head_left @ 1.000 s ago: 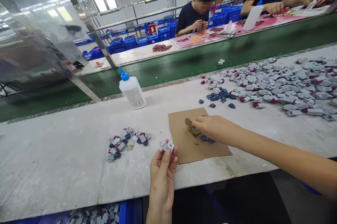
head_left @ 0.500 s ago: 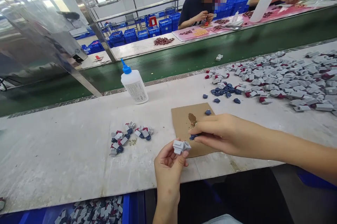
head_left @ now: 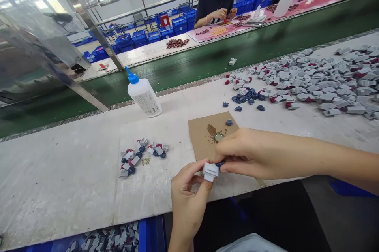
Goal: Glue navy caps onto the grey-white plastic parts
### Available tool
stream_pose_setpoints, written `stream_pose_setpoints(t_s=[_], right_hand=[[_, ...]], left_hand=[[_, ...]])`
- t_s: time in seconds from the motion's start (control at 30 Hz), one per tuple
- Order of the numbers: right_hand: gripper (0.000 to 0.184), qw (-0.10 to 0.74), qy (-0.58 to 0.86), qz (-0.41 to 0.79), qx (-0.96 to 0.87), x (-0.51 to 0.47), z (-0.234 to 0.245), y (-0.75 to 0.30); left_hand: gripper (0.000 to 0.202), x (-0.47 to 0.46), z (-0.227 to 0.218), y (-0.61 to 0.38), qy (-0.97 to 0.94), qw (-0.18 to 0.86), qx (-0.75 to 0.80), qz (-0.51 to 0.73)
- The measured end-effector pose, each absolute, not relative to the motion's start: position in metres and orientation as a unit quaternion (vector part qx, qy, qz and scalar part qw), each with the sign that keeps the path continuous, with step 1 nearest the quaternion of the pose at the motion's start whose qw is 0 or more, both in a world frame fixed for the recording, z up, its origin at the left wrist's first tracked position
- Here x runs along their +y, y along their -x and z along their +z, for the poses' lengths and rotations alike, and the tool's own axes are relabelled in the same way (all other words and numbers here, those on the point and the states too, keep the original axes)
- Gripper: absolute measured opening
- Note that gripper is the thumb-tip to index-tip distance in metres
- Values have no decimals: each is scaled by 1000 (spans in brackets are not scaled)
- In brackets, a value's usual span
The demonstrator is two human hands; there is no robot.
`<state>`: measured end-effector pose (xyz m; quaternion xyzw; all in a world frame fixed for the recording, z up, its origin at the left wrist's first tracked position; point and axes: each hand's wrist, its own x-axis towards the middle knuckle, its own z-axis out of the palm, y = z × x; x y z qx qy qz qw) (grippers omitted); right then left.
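Observation:
My left hand point(head_left: 188, 196) pinches a small grey plastic part point(head_left: 210, 171) between thumb and fingers, just above the table's near edge. My right hand point(head_left: 248, 153) is closed on a small dark blue piece point(head_left: 219, 164) and presses it against the grey part. Both hands meet over the near edge of a brown cardboard sheet point(head_left: 201, 135). On that sheet lie a metal bottle cap point(head_left: 218, 137) with a dark smear beside it and one loose blue piece point(head_left: 229, 123).
A white glue bottle with a blue tip point(head_left: 144, 94) stands behind the cardboard. A small heap of assembled parts point(head_left: 139, 155) lies left, loose blue pieces point(head_left: 247, 98) and a big pile of grey parts point(head_left: 322, 82) right. A green conveyor belt point(head_left: 207, 60) runs behind; other people work beyond it.
My right hand left the bottle cap on the cardboard with a blue piece and came back to my left hand, which drew nearer; the blue piece now touches the grey part.

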<state>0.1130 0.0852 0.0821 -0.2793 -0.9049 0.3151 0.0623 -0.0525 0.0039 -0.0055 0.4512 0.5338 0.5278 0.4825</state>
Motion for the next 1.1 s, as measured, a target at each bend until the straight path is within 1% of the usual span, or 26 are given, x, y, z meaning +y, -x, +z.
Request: stream_pose_setpoints(t_s=[0.17,0.27,0.37,0.43,0.5,0.53,0.57,0.63,0.67,0.73,0.8,0.83,0.9,0.93,0.97,1.03,1.07,1.1], right_hand=[[9,99,279,423,-856,89,79,-115],[9,115,283,470,-828,89,64,-119],[7,123,295,516,-795,82,42,-122],[12,136,294,556,-765,78,27,-124],[23,159,287,552,-767,81,15,-129],[26,178,301,516,-782,86,10,-134],[28,201,335,459,-798,94,5,-142],[28,246,462,297,-799,116,-3,-166],[29,253,536,206,-779,127,-7,-182],[31,218,639,64,-735,148,-17,-214],[31,166,676,2,-718,162,-27,-240],[30,151,680,-4,-717,165,-31,-249],[28,151,680,5,-717,167,-39,-257],[27,157,680,7,-716,166,-41,-257],[26,165,680,8,-715,164,-43,-256],[23,188,680,11,-709,160,-45,-253],[21,200,679,14,-706,159,-45,-251],[20,212,678,15,-704,158,-45,-251]], left_hand=[[24,7,-2,54,-469,464,535,528],[23,5,-5,48,-475,461,540,520],[19,-1,-12,37,-437,482,564,508],[17,-4,-18,36,-407,498,579,501],[15,-2,-26,43,-430,474,600,479],[15,0,-30,51,-461,432,622,462],[16,4,-34,60,-500,364,653,437],[26,12,-42,81,-574,177,713,363],[32,16,-45,90,-603,82,727,320],[43,21,-49,101,-644,-65,722,244],[49,25,-46,100,-657,-156,709,205],[51,29,-42,95,-655,-191,704,198],[54,44,-26,77,-663,-230,681,211],[54,57,-16,63,-684,-222,657,228],[53,74,-6,46,-713,-192,627,248],[48,123,9,6,-779,-64,560,272],[46,151,13,-16,-791,15,550,268],[49,180,13,-38,-795,90,551,238]])
